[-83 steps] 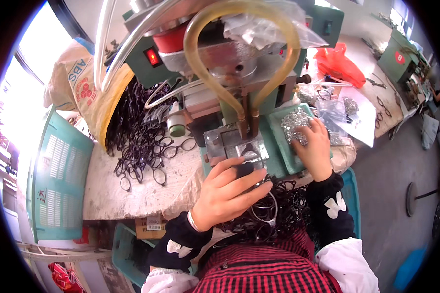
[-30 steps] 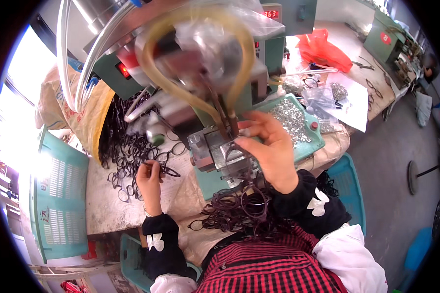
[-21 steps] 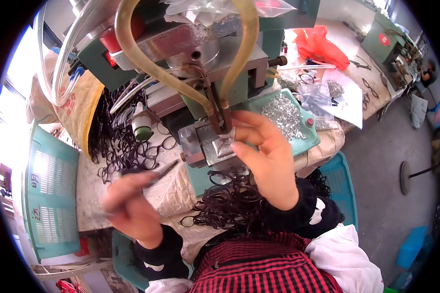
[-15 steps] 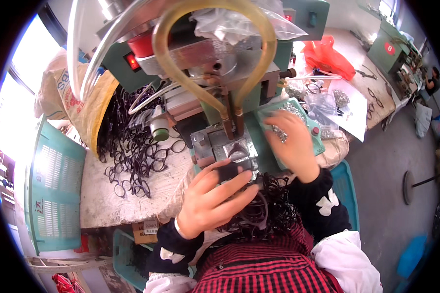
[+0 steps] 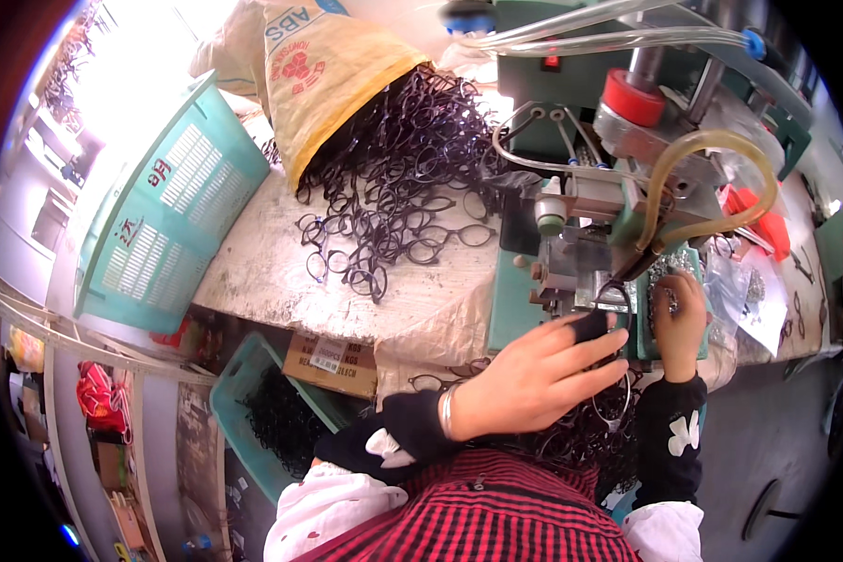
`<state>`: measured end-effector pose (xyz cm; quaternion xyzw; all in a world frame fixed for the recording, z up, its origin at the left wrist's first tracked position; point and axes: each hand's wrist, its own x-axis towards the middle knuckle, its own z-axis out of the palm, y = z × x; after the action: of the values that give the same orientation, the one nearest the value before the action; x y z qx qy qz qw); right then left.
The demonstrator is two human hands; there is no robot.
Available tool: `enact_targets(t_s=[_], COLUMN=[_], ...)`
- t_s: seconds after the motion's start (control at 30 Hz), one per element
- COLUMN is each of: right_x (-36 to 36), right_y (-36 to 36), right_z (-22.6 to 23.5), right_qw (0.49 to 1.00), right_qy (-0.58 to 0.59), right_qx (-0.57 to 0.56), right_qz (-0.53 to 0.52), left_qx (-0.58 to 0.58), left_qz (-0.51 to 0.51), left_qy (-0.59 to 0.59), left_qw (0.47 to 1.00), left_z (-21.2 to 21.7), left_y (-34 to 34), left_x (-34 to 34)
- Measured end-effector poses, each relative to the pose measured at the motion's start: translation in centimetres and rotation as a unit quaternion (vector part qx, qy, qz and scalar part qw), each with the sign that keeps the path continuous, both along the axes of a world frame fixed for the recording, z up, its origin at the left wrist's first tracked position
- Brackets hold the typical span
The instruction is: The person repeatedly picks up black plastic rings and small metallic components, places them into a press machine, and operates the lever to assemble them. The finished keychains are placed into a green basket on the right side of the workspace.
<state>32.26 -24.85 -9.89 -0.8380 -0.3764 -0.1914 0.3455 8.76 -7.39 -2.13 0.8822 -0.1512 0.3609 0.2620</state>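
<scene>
Worn and stained, the workbench [image 5: 281,281] carries a green machine [image 5: 590,234] just ahead of both hands. From the head camera, the left hand [image 5: 543,375] presses one black eyeglass frame [image 5: 601,328] against the machine's fixture, fingers closed around it. Beside it, the right hand [image 5: 679,318] pinches small metal parts in a green tray [image 5: 670,272]; how many is unclear. To do this well, the frame should probably sit flat and steady. Far left of the hands, one yellow sack [image 5: 328,75] spills uncountable frames; two teal crates [image 5: 169,206] stand nearby.
</scene>
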Motion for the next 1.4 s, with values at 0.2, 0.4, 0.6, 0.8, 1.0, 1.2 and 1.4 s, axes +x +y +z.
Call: enact_targets(t_s=[0.2, 0.4, 0.6, 0.8, 1.0, 1.2, 1.4], right_x=[-1.1, -0.2, -2.1, -3.9, -6.7, -6.6, -7.7], right_y=[-4.1, 0.7, 2.0, -5.8, 0.6, 5.4, 5.8], right_z=[-2.6, -0.8, 1.5, -1.6, 5.8, 6.7, 8.2], right_qw=[0.849, 0.876, 0.911, 0.933, 0.939, 0.886, 0.797], right_qy=[0.346, 0.342, 0.301, 0.227, 0.22, 0.313, 0.437], right_qx=[0.399, 0.338, 0.283, 0.252, 0.241, 0.313, 0.369], right_qz=[-0.027, 0.017, 0.008, -0.118, 0.105, 0.134, 0.192], left_qx=[-0.021, -0.113, 0.042, -0.144, -0.167, -0.212, -0.09], left_qz=[0.402, 0.468, 0.572, 0.73, 0.664, 0.527, 0.512], left_qy=[-0.085, 0.059, 0.137, 0.238, 0.126, 0.01, -0.019], left_qw=[0.911, 0.875, 0.808, 0.625, 0.718, 0.823, 0.854], left_z=[-3.4, -2.8, -5.8, -10.5, -14.7, -12.3, -8.8], left_y=[6.9, 17.5, 19.3, 23.6, 23.8, 18.3, 17.1], left_x=[-9.9, -11.6, -9.5, -12.1, -9.4, -5.0, -2.8])
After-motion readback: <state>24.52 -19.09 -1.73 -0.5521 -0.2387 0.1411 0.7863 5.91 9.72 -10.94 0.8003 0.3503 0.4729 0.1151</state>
